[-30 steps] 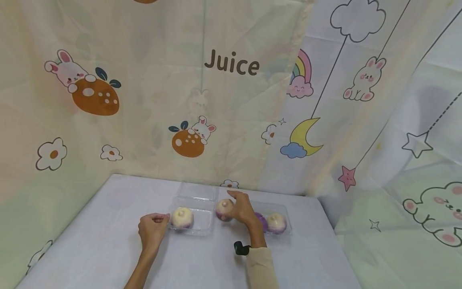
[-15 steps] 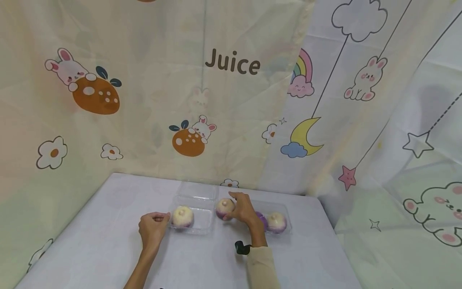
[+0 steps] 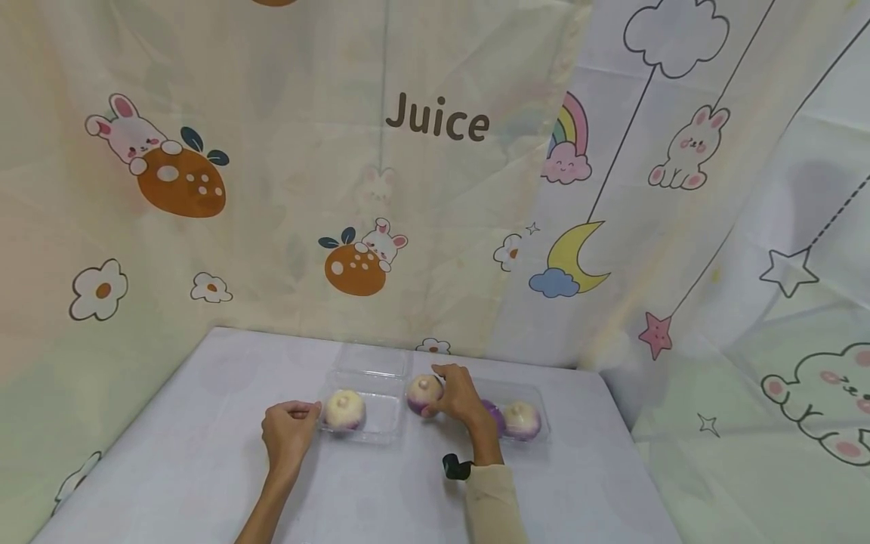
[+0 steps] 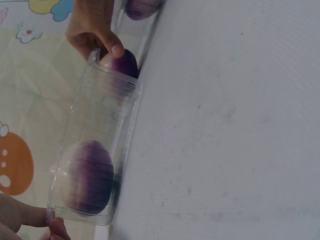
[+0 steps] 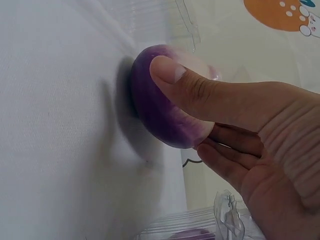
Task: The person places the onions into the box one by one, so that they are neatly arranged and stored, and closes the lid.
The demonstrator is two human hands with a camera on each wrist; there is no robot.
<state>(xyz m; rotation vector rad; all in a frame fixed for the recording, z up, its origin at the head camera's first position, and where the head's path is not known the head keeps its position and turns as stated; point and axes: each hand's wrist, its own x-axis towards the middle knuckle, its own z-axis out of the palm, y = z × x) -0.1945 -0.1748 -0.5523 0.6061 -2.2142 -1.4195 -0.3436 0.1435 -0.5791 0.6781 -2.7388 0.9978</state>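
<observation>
My left hand (image 3: 288, 434) pinches the left edge of a clear plastic clamshell box (image 3: 382, 415) between thumb and fingers. Inside the box's left half sits one cream-and-purple turnip (image 3: 343, 409), nub upward. Just right of the box, my right hand (image 3: 461, 394) grips a second turnip (image 3: 421, 394) by its side. In the right wrist view, the thumb presses on the purple part of this turnip (image 5: 160, 115), with the other fingers partly hidden behind it. Its underside is close to the table, beside its shadow.
The box's raised lid (image 3: 372, 363) leans toward the back curtain. On the right stands another clear box (image 3: 541, 393) holding a cream-and-purple turnip (image 3: 522, 421) and a purple one (image 3: 496, 414), partly behind my right wrist. A white cloth (image 3: 381, 491) covers the table; printed curtains (image 3: 272, 189) surround it.
</observation>
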